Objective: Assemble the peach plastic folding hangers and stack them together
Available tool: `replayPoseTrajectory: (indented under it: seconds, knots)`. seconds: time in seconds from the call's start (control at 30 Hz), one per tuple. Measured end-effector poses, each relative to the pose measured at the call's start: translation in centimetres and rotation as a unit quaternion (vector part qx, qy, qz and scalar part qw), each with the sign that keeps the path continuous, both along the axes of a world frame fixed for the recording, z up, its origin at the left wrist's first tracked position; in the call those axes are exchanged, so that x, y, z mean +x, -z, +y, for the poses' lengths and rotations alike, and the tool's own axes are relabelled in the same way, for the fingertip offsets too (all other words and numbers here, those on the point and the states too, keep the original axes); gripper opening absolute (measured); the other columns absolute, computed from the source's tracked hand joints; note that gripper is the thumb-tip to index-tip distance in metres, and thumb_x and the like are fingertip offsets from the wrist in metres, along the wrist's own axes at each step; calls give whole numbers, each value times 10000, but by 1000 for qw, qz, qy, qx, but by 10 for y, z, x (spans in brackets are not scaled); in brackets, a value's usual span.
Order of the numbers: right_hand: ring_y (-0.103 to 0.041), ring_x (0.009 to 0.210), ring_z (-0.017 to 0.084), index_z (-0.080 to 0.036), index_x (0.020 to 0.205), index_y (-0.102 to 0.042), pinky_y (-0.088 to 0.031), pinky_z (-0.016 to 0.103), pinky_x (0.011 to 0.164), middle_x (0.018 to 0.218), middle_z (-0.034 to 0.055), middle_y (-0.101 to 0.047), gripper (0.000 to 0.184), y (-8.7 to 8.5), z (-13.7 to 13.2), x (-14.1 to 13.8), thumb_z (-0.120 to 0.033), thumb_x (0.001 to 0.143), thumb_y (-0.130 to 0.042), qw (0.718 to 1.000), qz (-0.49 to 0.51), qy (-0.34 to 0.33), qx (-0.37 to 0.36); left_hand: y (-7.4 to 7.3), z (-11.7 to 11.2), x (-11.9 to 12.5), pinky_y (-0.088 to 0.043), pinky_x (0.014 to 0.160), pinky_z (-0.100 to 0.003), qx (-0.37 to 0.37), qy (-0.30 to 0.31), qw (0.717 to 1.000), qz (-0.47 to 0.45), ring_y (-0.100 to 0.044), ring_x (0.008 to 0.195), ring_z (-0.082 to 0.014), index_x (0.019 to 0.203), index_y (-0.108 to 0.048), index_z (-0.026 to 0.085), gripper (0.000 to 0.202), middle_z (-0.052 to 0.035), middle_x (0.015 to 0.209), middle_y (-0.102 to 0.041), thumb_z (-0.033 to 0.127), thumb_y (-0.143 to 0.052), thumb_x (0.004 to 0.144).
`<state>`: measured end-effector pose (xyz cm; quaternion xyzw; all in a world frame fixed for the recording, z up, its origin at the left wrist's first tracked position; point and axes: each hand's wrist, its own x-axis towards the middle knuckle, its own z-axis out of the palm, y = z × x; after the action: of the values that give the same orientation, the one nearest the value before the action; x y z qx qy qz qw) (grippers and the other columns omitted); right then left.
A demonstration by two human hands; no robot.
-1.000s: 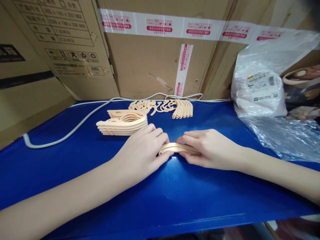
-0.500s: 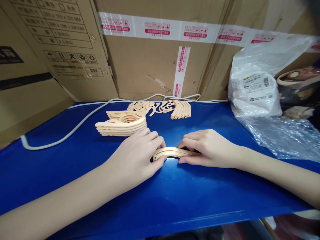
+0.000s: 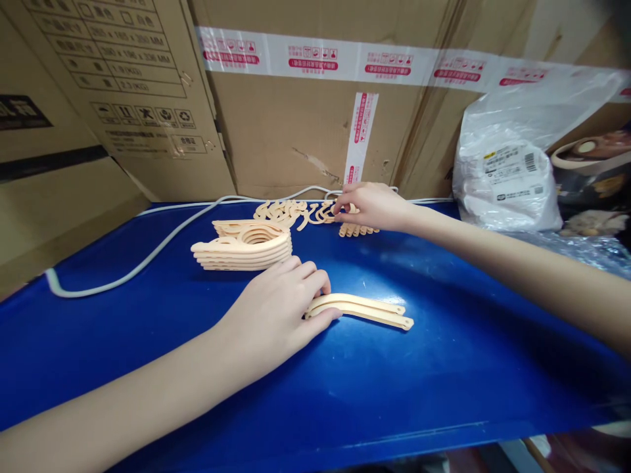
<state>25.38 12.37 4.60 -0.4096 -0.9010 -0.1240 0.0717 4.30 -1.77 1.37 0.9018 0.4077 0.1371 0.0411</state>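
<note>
My left hand point(image 3: 288, 305) is closed round the left end of a pair of curved cream hanger arms point(image 3: 374, 311). They lie side by side just above or on the blue table, their holed right ends free; my fingers hide the left ends. Farther back, my right hand point(image 3: 372, 205) reaches down with curled fingers among small cream hooks point(image 3: 280, 211) and a row of cream hanger arms point(image 3: 359, 230). A bit of cream shows between thumb and forefinger, but which piece it is I cannot tell. Behind my left hand stands a stack of folded cream hangers point(image 3: 241, 246).
Cardboard boxes point(image 3: 290, 125) with printed tape wall off the back and left of the blue table point(image 3: 276, 407). A white cable point(image 3: 167, 246) runs along the back and left. At the right sits a clear plastic bag point(image 3: 507, 177) with white contents, crumpled film point(image 3: 591, 249) beside it.
My right hand has let go of the right end of the hanger arms and moved back to the hooks and the row of arms. My left hand keeps its hold.
</note>
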Motion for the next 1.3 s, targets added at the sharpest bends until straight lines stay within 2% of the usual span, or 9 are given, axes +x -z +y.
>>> replayPoseTrajectory:
  seconds: [0.13,0.33,0.5,0.63,0.77,0.9,1.07,1.17,1.3]
  knots:
    - [-618,904,215,-212,962,-742,-329,281,632,1019,67,-696,264,4,21,-12,-407,873,-589,999,-21,20,-22,1,0,-2,-387,666,-316,-2,0,1000,6,-544,826,-208,870,-593,198,217,-15,854,-620,395,-535,938]
    - [-629,820,208,-206,912,-759,-309,275,578,917,64,-731,268,5,32,-22,-420,835,-617,997,-33,36,-56,2,1,-4,-393,667,-316,-8,1,1000,10,-547,829,-211,869,-591,192,235,-19,852,-615,404,-523,945]
    - [-629,761,186,-207,893,-766,-327,266,573,854,52,-741,215,7,36,-25,-363,829,-633,996,-24,40,-78,2,1,-5,-386,643,-308,-6,-5,1000,-1,-551,812,-206,868,-584,199,213,-13,838,-615,396,-536,933]
    - [-630,807,182,-189,927,-760,-352,262,616,924,62,-743,201,4,33,-26,-270,846,-595,997,2,38,-64,-1,0,-4,-390,649,-314,-23,-16,1000,1,-550,805,-207,870,-573,198,203,-12,844,-617,392,-555,924]
    - [-617,820,177,-177,974,-741,-371,266,659,937,59,-725,223,-5,17,-20,-285,863,-580,998,46,16,-40,-1,-2,-4,-386,648,-322,-23,-18,1000,1,-548,811,-215,866,-569,196,185,-8,841,-613,374,-575,915]
    - [-601,768,164,-151,883,-720,-392,270,691,864,51,-692,185,-9,-15,-4,-301,858,-615,990,121,-61,-32,1,-3,-3,-373,639,-318,-22,-23,999,-4,-553,809,-209,863,-567,199,167,-1,842,-613,358,-584,912]
    - [-614,817,181,-176,902,-690,-406,288,735,909,57,-683,155,6,-63,21,-285,904,-579,983,116,-117,-76,1,-3,-1,-384,637,-308,-31,-33,999,-16,-574,788,-192,853,-576,202,147,6,839,-620,340,-602,897]
    - [-614,820,182,-201,897,-688,-390,297,753,890,42,-685,142,18,-84,32,-285,917,-575,984,107,-109,-88,2,-2,0,-393,642,-302,-32,-33,999,-22,-580,794,-189,857,-579,203,141,6,840,-621,336,-601,896]
    - [-610,795,168,-203,899,-686,-362,306,765,882,32,-676,160,27,-99,39,-300,935,-565,986,94,-98,-100,2,-1,1,-377,639,-305,-32,-31,999,-22,-572,793,-192,856,-579,200,148,7,839,-619,340,-602,899]
